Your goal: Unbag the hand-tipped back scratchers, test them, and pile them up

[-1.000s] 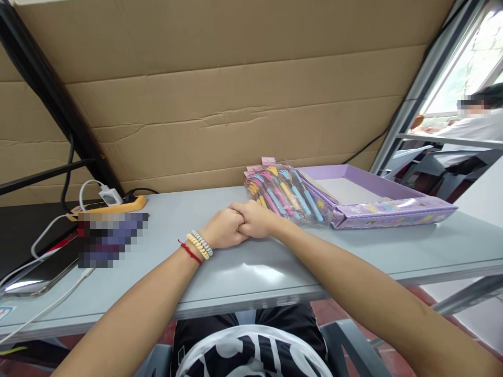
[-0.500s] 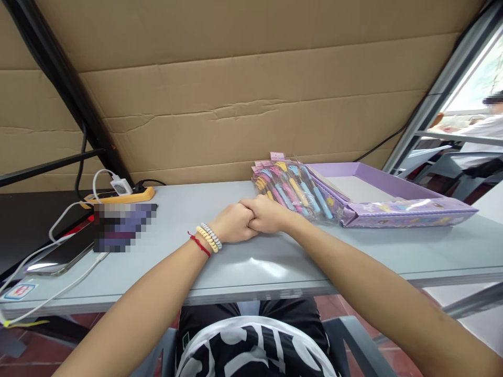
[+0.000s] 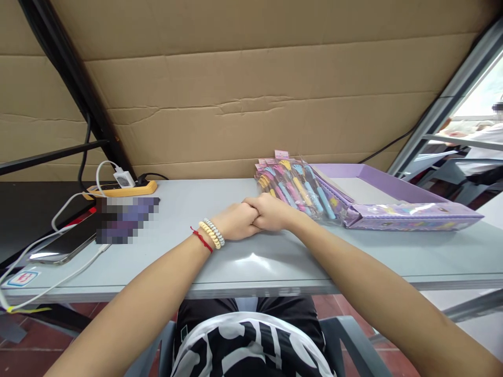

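My left hand [image 3: 238,221], with coiled bands and a red string at its wrist, rests closed on the grey table [image 3: 204,196]. Against it lies my right hand [image 3: 271,212], also closed, its fingers meeting the left ones. No object shows in either hand; the inside of the fingers is hidden. Just beyond my right hand, several colourful pens [image 3: 301,188] in clear plastic sleeves lie side by side. They reach up to an open purple box [image 3: 412,215] with a patterned side, standing on the right.
At the left are a phone [image 3: 68,241], a blurred-out item [image 3: 126,220], white cables and a yellow power strip [image 3: 129,189] with a charger [image 3: 124,178]. A cardboard panel [image 3: 255,78] stands behind the table. Another person [image 3: 485,141] sits far right.
The view has shifted slightly. My hands stay pressed together in the same spot, and the things on the table have not moved.
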Tool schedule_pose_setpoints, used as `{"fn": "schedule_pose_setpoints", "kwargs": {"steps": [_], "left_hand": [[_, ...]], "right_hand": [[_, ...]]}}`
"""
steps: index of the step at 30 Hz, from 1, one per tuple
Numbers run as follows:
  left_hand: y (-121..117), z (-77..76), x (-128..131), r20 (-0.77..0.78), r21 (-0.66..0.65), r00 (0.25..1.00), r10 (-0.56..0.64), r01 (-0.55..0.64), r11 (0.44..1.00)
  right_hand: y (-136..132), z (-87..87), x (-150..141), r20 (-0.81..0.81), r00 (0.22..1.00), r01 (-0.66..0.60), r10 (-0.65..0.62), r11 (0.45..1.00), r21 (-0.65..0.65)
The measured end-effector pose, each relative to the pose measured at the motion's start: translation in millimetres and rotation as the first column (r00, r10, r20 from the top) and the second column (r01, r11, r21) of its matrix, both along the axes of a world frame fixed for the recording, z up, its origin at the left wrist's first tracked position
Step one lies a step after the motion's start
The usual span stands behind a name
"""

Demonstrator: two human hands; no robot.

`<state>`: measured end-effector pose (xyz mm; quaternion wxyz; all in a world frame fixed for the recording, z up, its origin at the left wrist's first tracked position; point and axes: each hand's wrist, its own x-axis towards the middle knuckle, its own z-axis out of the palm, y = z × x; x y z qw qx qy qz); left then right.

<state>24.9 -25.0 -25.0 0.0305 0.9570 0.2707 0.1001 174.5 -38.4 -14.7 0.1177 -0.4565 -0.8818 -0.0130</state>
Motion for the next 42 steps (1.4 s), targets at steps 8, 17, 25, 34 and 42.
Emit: {"fn": "schedule_pose_setpoints", "kwargs": {"steps": [8,17,25,34,42], "left_hand": [[-1,0.2,-1,0.025,-0.012,1.000,0.008,-0.008,1.000],[-2,2.1,1,0.012,0.007,1.000,0.013,-0.013,1.000],[-1,1.7,1,0.078,0.037,0.997,0.022,-0.025,0.999],[19,4.1,-7,0.230,0.055,0.913,0.336,-0.357,0.933],[32,3.0,-17,0.080,-0.025,0.891,0.447,-0.446,0.895]], "right_hand": [[-2,2.1,-1,0.028,1.000,0.011,-0.011,1.000,-0.010],[-2,1.1,0,0.010,1.000,0.007,-0.007,0.999,-0.031],[-5,10.7,3,0.023,1.000,0.011,-0.012,0.997,0.074],[6,33.7,66,-0.287,0.912,0.365,-0.294,0.901,0.236],[18,29.8,90,-0.056,0.582,0.806,-0.811,0.585,-0.090]]}}
